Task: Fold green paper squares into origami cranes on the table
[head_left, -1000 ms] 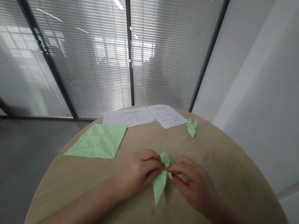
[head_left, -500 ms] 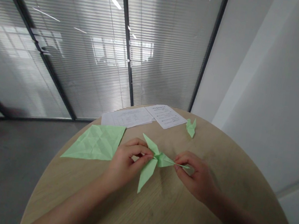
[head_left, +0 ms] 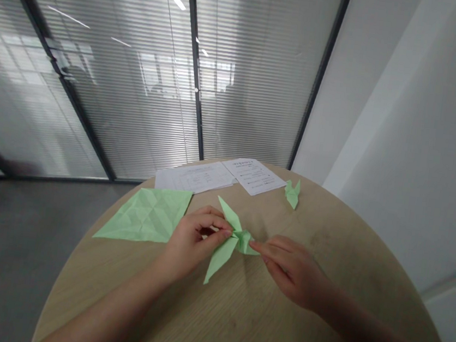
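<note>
A light green origami crane is held just above the table, its two long pointed wings spread apart. My left hand pinches it between thumb and index finger, where the wings meet the middle. On the right, my right hand has its index fingertip against the crane's folded part, while the paper's narrow end passes behind the fingers. The thumb and fingers sit close around that end; its tip is hidden.
A creased green paper sheet lies left of my hands on the round wooden table. Printed white sheets lie at the far edge, beside a small folded green paper piece. Behind stands a glass partition with blinds.
My right hand has shifted slightly left along the crane, from pinching its thin end to laying the index finger on its folded part. The left hand keeps its pinch.
</note>
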A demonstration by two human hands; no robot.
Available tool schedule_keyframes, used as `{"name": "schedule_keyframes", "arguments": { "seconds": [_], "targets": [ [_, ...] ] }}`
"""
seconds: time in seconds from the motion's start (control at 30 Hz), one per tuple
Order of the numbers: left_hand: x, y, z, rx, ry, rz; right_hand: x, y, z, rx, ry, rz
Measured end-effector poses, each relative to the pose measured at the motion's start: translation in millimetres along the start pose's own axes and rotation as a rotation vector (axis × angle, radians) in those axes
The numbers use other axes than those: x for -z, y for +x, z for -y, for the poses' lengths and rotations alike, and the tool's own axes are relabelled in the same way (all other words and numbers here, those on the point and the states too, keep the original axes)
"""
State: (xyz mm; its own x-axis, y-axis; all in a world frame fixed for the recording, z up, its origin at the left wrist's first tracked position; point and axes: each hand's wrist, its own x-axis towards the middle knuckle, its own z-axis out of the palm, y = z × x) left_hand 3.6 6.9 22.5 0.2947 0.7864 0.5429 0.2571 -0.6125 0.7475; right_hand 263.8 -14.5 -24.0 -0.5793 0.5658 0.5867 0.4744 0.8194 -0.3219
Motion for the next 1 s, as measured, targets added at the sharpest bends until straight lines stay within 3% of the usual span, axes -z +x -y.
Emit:
{"name": "schedule_keyframes", "arguments": {
  "seconds": [0.27, 0.43, 0.5, 0.63, 0.73, 0.9, 1.0],
  "targets": [
    [-2.0, -2, 5, 0.026, -0.029, 0.03, -12, 0, 0, -0.131, 0.221, -0.083],
    [-7.6, -6, 2, 0.048, -0.058, 0.077, -30, -1, -3, -0.527, 0.58, -0.151],
    [-10.2, -6, 2, 0.055, -0.086, 0.086, -35, 0, -5, -0.649, 0.76, -0.128],
    [-13.4, -5, 4, 0.088, -0.165, 0.09, -34, 3, -8, -0.719, 1.016, 0.012],
    [-14.0, -3, 7, 0.142, -0.222, 0.085, -31, 3, -8, -0.726, 1.01, 0.072],
    [-14.8, -2, 12, 0.267, -0.31, 0.049, -30, 2, -5, -0.736, 0.8, -0.05],
    [-18.2, -3, 14, 0.4, -0.38, 0.015, -32, 2, -2, -0.744, 0.839, -0.032]
  ]
}}
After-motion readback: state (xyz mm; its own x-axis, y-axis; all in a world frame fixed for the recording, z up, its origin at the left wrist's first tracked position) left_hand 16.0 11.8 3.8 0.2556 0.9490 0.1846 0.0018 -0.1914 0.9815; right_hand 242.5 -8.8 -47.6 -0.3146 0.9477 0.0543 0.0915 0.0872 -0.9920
